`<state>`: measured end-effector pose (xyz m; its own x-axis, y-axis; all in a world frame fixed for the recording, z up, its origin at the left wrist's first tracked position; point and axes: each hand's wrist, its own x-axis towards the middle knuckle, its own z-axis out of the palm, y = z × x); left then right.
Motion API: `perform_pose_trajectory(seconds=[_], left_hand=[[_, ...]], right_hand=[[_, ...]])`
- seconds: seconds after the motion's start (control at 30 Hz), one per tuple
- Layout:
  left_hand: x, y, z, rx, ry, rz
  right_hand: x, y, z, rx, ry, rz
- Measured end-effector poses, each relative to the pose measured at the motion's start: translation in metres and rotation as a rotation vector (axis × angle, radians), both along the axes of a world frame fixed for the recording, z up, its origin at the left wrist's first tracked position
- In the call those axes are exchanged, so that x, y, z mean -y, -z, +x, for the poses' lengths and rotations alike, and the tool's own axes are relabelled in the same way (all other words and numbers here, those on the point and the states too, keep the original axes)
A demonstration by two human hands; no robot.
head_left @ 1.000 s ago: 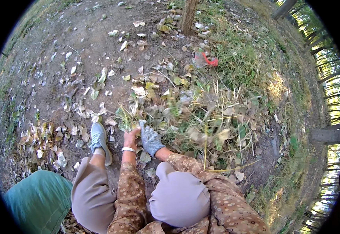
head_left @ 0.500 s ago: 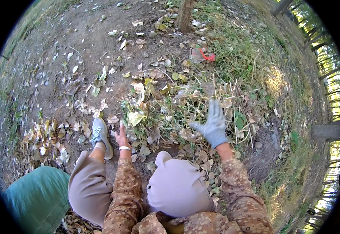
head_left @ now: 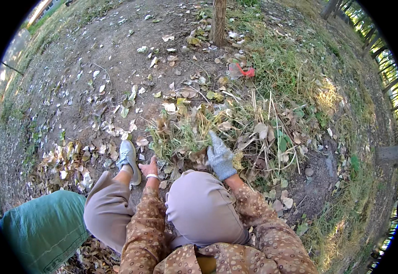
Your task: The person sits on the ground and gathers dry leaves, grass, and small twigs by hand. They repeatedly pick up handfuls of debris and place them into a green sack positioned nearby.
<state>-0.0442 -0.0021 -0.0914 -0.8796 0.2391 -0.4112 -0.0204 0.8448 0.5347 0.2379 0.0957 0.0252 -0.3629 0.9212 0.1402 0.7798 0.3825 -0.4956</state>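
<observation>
The right hand has swept left since the earlier frame, its gloved fingers now straight and closer together, beside the grass heaped on the hands' far side. The left hand stays loosely spread, right of the shoe.

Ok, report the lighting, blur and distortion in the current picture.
Head view: mostly soft shade, with a sunlit patch of grass at right; head view: harsh brightness between the trees along the right rim; head view: weeds by the right hand look slightly smeared, perhaps from motion; head view: fisheye bending tips those trees sideways inside a black surround.
</observation>
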Motion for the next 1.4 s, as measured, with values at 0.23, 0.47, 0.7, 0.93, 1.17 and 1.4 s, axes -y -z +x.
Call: perform_pose_trajectory(seconds=[0.23, 0.47, 0.7, 0.93, 1.17, 1.4], left_hand=[[-0.037, -0.011, -0.025, 0.126, 0.169, -0.064], [-0.086, 0.013, -0.011, 0.248, 0.306, -0.017], [-0.077, 0.073, 0.019, 0.390, 0.530, 0.288], [-0.094, -0.005, -0.002, 0.803, 0.345, 0.656], [-0.061, -0.151, -0.023, 0.631, 0.359, 0.740], [-0.053, 0.008, -0.028, 0.309, 0.384, 0.605]], right_hand=[[-0.026, 0.020, -0.013, 0.095, 0.281, -0.668], [-0.054, 0.075, -0.011, 0.193, 0.291, -0.686], [-0.028, 0.131, -0.078, 0.023, 0.147, -0.603], [-0.019, 0.081, -0.129, -0.152, -0.011, -0.106], [-0.016, -0.043, -0.152, -0.587, -0.201, -0.213], [-0.010, 0.058, -0.166, -0.326, -0.282, -0.692]])
